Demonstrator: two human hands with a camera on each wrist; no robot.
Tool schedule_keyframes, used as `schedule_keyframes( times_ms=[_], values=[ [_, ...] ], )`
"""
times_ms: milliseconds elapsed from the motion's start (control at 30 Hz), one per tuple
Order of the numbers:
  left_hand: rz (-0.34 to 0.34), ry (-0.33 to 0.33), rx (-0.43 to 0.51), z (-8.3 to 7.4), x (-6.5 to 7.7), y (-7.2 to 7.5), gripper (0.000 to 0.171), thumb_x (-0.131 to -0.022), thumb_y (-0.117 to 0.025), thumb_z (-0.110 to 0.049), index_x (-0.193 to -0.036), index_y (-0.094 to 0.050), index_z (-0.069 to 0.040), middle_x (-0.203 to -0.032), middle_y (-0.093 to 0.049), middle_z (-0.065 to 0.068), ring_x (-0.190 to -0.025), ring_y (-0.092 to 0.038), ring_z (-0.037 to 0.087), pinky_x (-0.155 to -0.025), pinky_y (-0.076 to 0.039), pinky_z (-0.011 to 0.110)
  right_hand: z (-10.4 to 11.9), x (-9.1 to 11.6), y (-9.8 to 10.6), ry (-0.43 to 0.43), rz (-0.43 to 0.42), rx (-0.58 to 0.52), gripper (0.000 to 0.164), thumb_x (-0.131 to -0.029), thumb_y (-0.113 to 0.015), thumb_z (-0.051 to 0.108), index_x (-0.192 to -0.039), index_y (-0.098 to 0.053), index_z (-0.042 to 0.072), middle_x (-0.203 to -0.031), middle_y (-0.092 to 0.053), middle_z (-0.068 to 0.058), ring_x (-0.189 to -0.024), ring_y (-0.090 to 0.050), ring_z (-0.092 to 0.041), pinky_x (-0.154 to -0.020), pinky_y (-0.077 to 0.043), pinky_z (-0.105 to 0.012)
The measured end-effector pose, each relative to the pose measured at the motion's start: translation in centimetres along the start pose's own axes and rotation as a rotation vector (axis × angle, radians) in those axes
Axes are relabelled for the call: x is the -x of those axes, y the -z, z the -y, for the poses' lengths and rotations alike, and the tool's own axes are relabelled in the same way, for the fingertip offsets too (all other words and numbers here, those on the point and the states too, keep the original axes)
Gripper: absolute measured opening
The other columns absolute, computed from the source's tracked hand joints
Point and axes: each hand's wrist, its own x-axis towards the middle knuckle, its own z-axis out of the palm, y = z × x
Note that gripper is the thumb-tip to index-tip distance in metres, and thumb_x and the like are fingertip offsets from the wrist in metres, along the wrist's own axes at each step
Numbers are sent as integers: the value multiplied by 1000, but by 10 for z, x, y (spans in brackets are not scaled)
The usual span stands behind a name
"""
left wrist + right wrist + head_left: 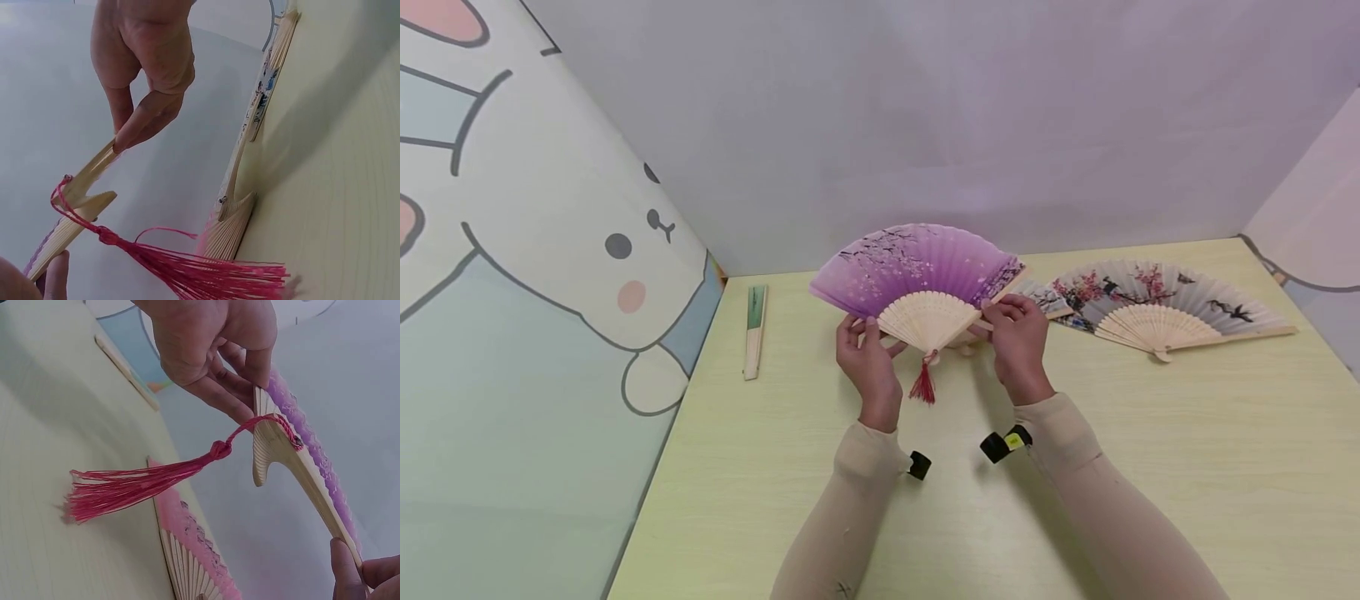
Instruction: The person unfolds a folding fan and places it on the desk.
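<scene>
A spread purple folding fan (917, 258) with printed blossoms and pale wooden ribs is raised above the table, facing up. My left hand (871, 367) pinches its left side near the ribs. The right hand (1022, 342) pinches the wooden guard on the other side. From the pivot hangs a red tassel (923, 385), seen in the left wrist view as a long pink-red tassel (200, 269). Behind and below lies a spread pink fan (194, 544), largely hidden by the purple one in the head view.
To the right on the table lies a spread white fan (1157, 287) with painted flowers and birds. A folded green fan (756, 321) rests at the left. The pale table (775, 500) meets a plain backdrop (925, 108) and a cartoon-printed side panel (550, 250).
</scene>
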Motion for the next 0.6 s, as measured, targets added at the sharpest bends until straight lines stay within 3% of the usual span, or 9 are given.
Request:
schedule_keyframes(
  times_ms=[200, 600],
  values=[
    [-49, 47, 39, 2, -2, 0, 18, -107, -58, -4, -124, -61, 0, -96, -56, 7, -78, -63, 19, -52, -62, 32, 1, 0, -1, -2, -17, -41, 18, -103, -65, 1, -113, -50, 3, -97, -56, -7, -87, -68, -14, -72, -65, -28],
    [-97, 75, 67, 1, -1, -2, 20, -108, -57, -6, -128, -57, -2, -101, -56, 8, -87, -64, 24, -57, -63, 32, -1, 3, -2, 41, -34, -94, 16, -104, -62, -2, -107, -48, 5, -94, -54, -6, -83, -65, -13, -74, -65, -29]
  ],
)
